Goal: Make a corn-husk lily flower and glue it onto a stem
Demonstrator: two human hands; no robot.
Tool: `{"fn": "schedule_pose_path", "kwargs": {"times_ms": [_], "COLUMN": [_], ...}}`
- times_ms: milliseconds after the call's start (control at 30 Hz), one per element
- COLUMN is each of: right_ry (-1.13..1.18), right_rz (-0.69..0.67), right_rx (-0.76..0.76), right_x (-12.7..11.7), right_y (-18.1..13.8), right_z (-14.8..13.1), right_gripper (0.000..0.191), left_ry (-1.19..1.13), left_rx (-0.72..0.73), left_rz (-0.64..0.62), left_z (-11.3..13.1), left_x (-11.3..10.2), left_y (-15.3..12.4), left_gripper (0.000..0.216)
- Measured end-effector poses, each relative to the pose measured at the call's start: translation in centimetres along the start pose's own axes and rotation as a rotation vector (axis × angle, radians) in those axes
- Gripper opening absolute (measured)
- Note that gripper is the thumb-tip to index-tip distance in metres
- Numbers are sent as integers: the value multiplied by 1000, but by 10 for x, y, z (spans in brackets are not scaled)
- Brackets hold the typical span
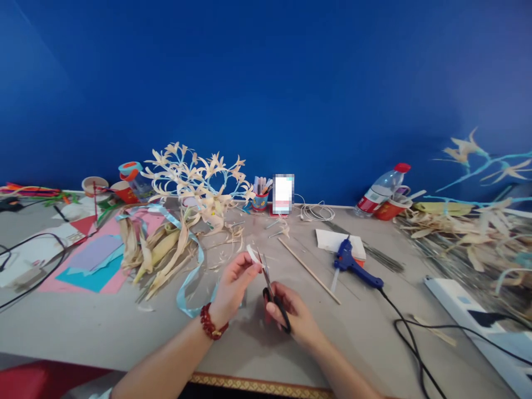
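Note:
My left hand [233,284], with a red bead bracelet on its wrist, pinches a small pale strip of husk [252,254] between thumb and fingers above the grey table [103,327]. My right hand [296,317] is closed round the black handles of a pair of scissors [270,288]. Their blades point up and away, with the tips right beside the strip. Both hands are near the table's front edge, in the middle.
Dried corn husks [162,249] with a light blue ribbon and husk flowers [195,174] lie to the left. Coloured paper [93,263] is further left. A thin wooden stick [310,270], a blue glue gun [353,265] with its black cord, a water bottle [380,194] and a white power strip [477,316] are on the right.

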State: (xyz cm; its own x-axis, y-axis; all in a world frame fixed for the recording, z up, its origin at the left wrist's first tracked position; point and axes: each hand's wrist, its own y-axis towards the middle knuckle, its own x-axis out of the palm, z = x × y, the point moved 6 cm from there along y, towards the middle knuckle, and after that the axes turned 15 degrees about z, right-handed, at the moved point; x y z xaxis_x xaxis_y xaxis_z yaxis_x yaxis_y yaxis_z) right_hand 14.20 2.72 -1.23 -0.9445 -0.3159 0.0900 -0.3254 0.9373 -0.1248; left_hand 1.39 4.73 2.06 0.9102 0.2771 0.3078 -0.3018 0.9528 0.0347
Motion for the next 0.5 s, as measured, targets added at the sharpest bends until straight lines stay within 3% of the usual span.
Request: {"fn": "schedule_pose_path", "kwargs": {"times_ms": [500], "right_ry": [-7], "right_rz": [56], "right_rx": [35], "right_x": [-3], "right_y": [1], "right_z": [6], "right_gripper": [53], "left_ry": [87], "left_rx": [10], "left_rz": [-21], "left_z": [4], "left_x": [2], "left_y": [0], "left_gripper": [14]}}
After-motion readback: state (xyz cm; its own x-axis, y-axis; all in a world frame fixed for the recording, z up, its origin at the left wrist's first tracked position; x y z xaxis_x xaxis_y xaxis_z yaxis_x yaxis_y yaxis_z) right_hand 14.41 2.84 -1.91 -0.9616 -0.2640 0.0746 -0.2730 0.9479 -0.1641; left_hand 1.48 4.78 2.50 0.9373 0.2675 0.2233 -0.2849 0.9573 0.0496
